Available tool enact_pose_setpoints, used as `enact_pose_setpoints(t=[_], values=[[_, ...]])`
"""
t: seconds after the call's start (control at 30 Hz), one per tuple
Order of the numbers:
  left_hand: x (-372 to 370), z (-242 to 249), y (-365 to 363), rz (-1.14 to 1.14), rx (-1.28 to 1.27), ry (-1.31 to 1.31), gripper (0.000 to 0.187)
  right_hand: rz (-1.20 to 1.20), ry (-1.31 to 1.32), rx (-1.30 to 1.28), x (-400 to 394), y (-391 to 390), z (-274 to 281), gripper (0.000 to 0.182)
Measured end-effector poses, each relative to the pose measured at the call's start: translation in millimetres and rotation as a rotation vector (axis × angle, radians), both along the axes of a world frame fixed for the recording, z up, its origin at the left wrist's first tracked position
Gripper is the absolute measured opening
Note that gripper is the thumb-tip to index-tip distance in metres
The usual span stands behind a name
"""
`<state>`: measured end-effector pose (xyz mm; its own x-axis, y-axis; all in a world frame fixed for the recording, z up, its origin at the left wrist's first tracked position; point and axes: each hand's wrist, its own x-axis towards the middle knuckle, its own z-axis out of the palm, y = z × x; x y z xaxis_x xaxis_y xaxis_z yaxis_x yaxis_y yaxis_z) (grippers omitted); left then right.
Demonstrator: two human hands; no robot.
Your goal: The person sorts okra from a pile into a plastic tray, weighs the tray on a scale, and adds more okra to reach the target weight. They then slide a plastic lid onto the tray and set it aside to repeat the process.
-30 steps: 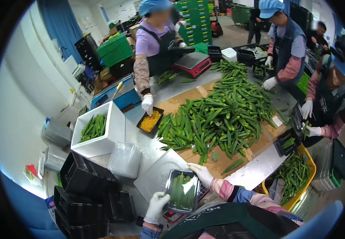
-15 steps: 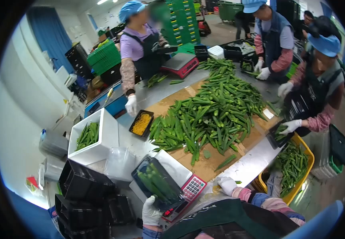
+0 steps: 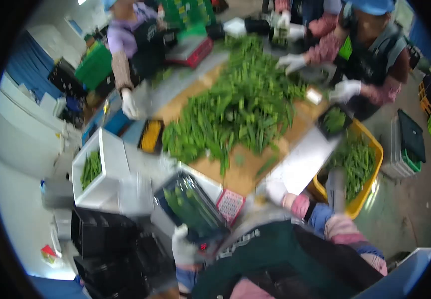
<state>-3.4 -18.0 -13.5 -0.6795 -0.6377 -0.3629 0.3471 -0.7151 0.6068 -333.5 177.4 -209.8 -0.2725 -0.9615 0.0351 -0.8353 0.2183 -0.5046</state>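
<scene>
My left hand [image 3: 183, 245], in a white glove, grips the near left edge of a black tray [image 3: 210, 230]. Long green okra [image 3: 185, 204] lie in the tray, under what looks like clear film. The tray sits tilted over a scale with a pink keypad [image 3: 231, 206] and a lit red display. My right hand [image 3: 276, 191], also gloved, is at the table's near edge, right of the scale; motion blur hides its fingers. Beyond it spreads a large heap of okra [image 3: 235, 104] on brown cardboard [image 3: 245, 182].
Black trays [image 3: 103, 234] are stacked at my left, near a white foam box [image 3: 113, 167] of okra. A small tray of yellow bands [image 3: 150, 137] stands by the heap. A yellow crate [image 3: 369, 187] of okra is at right. Co-workers stand around the table; a black tray [image 3: 331, 130] lies near one.
My view has swung, blurring the scene. My left hand stays at the tray. At right, a co-worker's one hand has come off a tray and the other has reached toward the heap.
</scene>
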Motion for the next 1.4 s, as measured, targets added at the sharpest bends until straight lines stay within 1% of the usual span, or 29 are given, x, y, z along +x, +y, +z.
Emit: enact_pose_setpoints(t=[0.03,0.1,0.13,0.17,0.2,0.27,0.37,0.43,0.47,0.5,0.53,0.6,0.67,0.7,0.73,0.8,0.83,0.9,0.93,0.97,1.0,1.07,1.1,1.13,1.2,1.23,1.3,1.33,1.4], values=[[2.2,4.3,0.9,0.019,0.020,-0.014,0.060,-0.070,0.041,0.119,7.2,1.6,18.4,0.023],[-10.3,28.4,7.5,0.048,-0.007,-0.021,0.051,-0.135,-0.015,0.174,1.4,-5.0,54.7,0.021],[-8.3,26.3,7.4,0.112,-0.023,-0.078,0.045,-0.169,-0.042,0.201,-1.2,-8.7,75.3,0.021],[0.2,16.8,-0.6,0.093,-0.029,-0.127,0.038,-0.250,-0.130,0.107,-2.7,-10.1,83.9,0.024],[8.7,7.4,-8.5,0.073,-0.035,-0.176,0.031,-0.268,-0.127,0.116,-6.0,-12.4,93.2,0.021],[25.0,-12.1,-24.1,-0.075,0.003,-0.112,0.031,-0.361,-0.217,0.067,-5.8,-18.4,97.5,0.016],[11.9,-13.6,-23.6,-0.196,0.121,0.000,0.033,-0.344,-0.317,-0.128,10.9,-39.2,121.9,0.014],[-30.1,11.0,-6.2,-0.186,0.047,-0.087,0.045,-0.307,-0.445,-0.167,34.7,-62.3,149.7,0.013],[-38.2,12.6,-4.9,-0.215,0.059,-0.094,0.049,-0.218,-0.476,-0.265,47.2,-72.5,164.6,0.012],[-39.9,6.6,-6.8,-0.256,0.057,-0.092,0.052,-0.165,-0.382,-0.273,59.0,-82.5,176.8,0.012],[-44.7,8.8,-5.2,-0.244,0.031,-0.154,0.041,-0.092,-0.380,-0.234,63.5,-85.4,184.7,0.013],[-57.5,16.2,-1.7,-0.219,-0.029,-0.273,0.024,-0.129,-0.514,-0.154,73.4,-90.1,199.8,0.014],[-44.0,-4.5,-15.4,-0.243,-0.027,-0.141,0.025,-0.043,-0.734,-0.286,73.4,-95.2,198.3,0.013],[-41.3,-4.2,-19.3,-0.272,0.043,-0.049,0.028,0.006,-0.844,-0.349,71.6,-97.2,202.6,0.013],[-39.1,-4.0,-20.3,-0.300,0.113,0.043,0.034,0.014,-0.964,-0.250,67.8,-96.6,207.9,0.014],[-39.5,-0.1,-17.1,-0.209,0.093,-0.029,0.029,0.030,-1.197,-0.047,58.0,-93.0,221.3,0.014],[-39.9,3.1,-14.1,-0.164,0.083,-0.065,0.027,0.072,-1.251,-0.111,58.7,-92.7,210.8,0.012],[7.0,-72.5,-37.7,-0.047,0.109,0.014,0.038,0.133,-1.333,-0.104,62.0,-96.6,186.9,0.010],[-49.3,10.6,6.1,0.015,0.134,0.096,0.058,0.158,-1.370,-0.103,62.8,-97.7,177.7,0.009],[-47.0,15.1,7.0,-0.066,0.036,0.072,0.067,0.151,-1.329,-0.089,64.1,-98.7,173.3,0.008],[-40.1,11.7,7.7,-0.064,0.061,0.067,0.068,0.129,-1.341,-0.037,63.6,-97.1,180.1,0.007],[-14.9,-4.9,8.9,0.003,0.334,0.046,0.070,0.084,-1.418,-0.017,68.7,-98.7,185.0,0.011],[-14.4,1.4,11.4,0.025,0.439,0.038,0.071,0.105,-1.254,-0.049,68.7,-99.9,186.8,0.015],[-25.6,0.5,9.5,-0.137,0.467,0.234,0.071,0.107,-1.245,-0.082,70.3,-101.7,188.3,0.015],[-55.7,8.1,7.3,-0.521,0.454,0.585,0.072,-0.017,-1.537,0.004,71.6,-100.6,199.6,0.014],[-51.2,16.3,2.4,-0.471,0.387,0.420,0.073,-0.044,-1.819,0.009,68.0,-103.0,192.1,0.015],[-40.4,15.7,-4.6,-0.348,0.338,0.238,0.077,-0.089,-2.383,0.024,58.8,-108.9,176.9,0.016],[-37.8,12.3,-8.2,-0.278,0.358,0.221,0.082,-0.095,-2.531,-0.020,50.5,-108.8,177.0,0.018],[-37.0,15.5,-31.1,-0.354,0.213,0.158,0.076,0.156,-2.670,-0.008,27.3,-109.0,175.1,0.027]])
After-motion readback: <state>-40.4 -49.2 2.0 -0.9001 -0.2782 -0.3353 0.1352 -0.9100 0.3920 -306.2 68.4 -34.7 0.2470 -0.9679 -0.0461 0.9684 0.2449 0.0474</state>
